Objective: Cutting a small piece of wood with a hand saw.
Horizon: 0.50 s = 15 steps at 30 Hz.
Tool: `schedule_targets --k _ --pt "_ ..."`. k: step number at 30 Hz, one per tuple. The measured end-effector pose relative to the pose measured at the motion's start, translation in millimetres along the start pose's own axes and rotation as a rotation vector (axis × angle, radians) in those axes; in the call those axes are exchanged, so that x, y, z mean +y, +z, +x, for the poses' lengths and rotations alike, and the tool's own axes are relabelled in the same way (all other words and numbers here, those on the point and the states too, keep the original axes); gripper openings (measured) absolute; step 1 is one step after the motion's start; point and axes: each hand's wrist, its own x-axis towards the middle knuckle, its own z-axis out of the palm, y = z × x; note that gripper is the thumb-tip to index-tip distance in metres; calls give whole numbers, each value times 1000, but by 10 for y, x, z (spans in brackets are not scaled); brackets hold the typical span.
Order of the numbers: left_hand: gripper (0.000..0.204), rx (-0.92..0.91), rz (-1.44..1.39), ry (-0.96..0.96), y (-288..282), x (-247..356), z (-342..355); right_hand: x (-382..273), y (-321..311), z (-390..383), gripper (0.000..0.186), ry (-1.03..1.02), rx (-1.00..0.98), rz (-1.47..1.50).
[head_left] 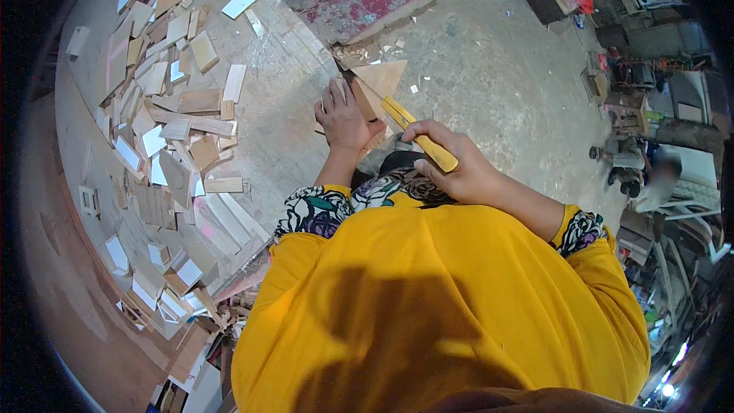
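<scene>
My right hand (451, 154) is closed round the yellow handle of a utility knife (399, 113). Its thin blade points away and to the left, over a light brown, wedge-shaped piece of wood (382, 76). At the table's right edge, my left hand (348, 118) grips this piece, fingers bent over its left side and thumb toward me. Part of the wood is hidden by the fingers and the knife. The worktable (283, 99), worn and pale, lies under and left of my left hand.
Many loose wood offcuts (200, 101), some white-faced, are heaped across the table's left half. Small scraps (414, 89) lie on the concrete floor (505, 84) beyond the knife. At the far right are a person (659, 180), a white chair (688, 210) and cluttered shelves.
</scene>
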Motion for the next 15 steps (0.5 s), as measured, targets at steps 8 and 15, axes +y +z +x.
schedule_targets --k 8,15 --pt "110 -44 -22 -51 -43 39 7 -59 -145 71 30 1 135 184" --pt "110 -75 -50 -63 -28 39 13 -196 -71 80 30 53 175 53"
